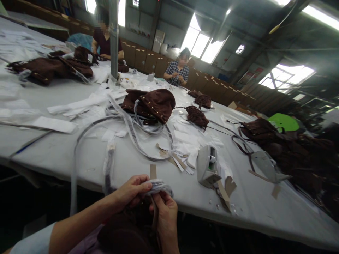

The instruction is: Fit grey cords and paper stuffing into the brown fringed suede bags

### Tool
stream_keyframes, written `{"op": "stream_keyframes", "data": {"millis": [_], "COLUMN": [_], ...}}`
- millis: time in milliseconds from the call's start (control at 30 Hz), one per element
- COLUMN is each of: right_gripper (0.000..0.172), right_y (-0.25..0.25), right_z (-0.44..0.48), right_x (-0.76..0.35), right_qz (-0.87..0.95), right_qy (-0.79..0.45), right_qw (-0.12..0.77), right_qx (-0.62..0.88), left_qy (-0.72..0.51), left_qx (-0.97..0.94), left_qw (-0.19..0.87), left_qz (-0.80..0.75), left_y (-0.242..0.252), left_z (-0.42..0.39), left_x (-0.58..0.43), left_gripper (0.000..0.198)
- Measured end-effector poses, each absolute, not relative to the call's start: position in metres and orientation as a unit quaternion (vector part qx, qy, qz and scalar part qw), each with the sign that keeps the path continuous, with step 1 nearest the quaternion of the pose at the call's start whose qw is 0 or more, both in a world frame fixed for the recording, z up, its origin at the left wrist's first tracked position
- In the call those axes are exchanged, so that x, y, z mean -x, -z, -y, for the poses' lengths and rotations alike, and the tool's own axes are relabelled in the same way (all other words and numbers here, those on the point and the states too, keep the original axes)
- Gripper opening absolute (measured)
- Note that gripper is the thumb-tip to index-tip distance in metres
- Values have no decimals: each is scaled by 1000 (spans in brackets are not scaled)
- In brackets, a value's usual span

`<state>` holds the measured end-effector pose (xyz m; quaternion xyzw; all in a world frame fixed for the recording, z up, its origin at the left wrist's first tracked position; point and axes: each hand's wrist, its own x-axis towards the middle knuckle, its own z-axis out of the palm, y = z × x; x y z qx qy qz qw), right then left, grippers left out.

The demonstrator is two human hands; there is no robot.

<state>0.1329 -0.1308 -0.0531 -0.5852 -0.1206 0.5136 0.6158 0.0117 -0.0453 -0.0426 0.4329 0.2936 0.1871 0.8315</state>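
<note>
My left hand [130,193] and my right hand [163,211] meet at the near edge of the table [66,155]. Both pinch a crumpled wad of clear plastic wrapping [158,186] around a thin strap. A dark brown piece lies in my lap below them [124,234]. A long strip of plastic-wrapped strap [108,165] hangs over the table edge just left of my left hand.
A brown suede bag [150,104] with loose straps lies mid-table. A tape dispenser [208,167] and paper scraps [182,155] sit right of my hands. More brown bags are heaped at right [291,148] and far left [50,68]. Two people sit across the table.
</note>
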Motion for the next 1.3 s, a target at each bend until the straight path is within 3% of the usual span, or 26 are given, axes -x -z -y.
{"op": "stream_keyframes", "data": {"millis": [100, 233, 300, 400, 533, 667, 767, 900, 1033, 1200, 1300], "right_gripper": [40, 31, 36, 44, 14, 14, 13, 12, 22, 27, 45], "right_y": [48, 41, 39, 38, 35, 23, 14, 5, 4, 11, 9], "right_z": [143, 157, 160, 159, 152, 142, 133, 122, 116, 110, 104], "right_x": [-143, -155, -157, -156, -156, -164, -168, -173, -178, -182, -190], "right_qz": [102, 127, 192, 362, 531, 561, 566, 493, 411, 353, 349], "right_qy": [-534, -554, -539, -445, -245, -162, -213, -374, -511, -539, -565], "right_qw": [625, 658, 657, 614, 550, 523, 482, 458, 437, 440, 435], "right_qx": [560, 494, 491, 541, 596, 621, 634, 638, 615, 626, 609], "left_qy": [-182, -149, -142, -132, -120, -115, -98, -79, -81, -96, -80], "left_qx": [-397, -358, -348, -339, -359, -476, -577, -684, -707, -702, -700], "left_qw": [848, 868, 873, 878, 872, 816, 754, 687, 677, 661, 663], "left_qz": [-301, -310, -311, -312, -310, -308, -298, -231, -186, -246, -251], "left_y": [44, 44, 44, 46, 45, 32, 19, 5, 1, 8, 11], "left_z": [43, 38, 37, 36, 38, 38, 33, 25, 26, 31, 29], "left_x": [-9, -5, -4, -4, -5, -4, -1, 3, 2, -5, -8], "left_gripper": [34, 33, 34, 35, 35, 37, 35, 28, 28, 29, 25]}}
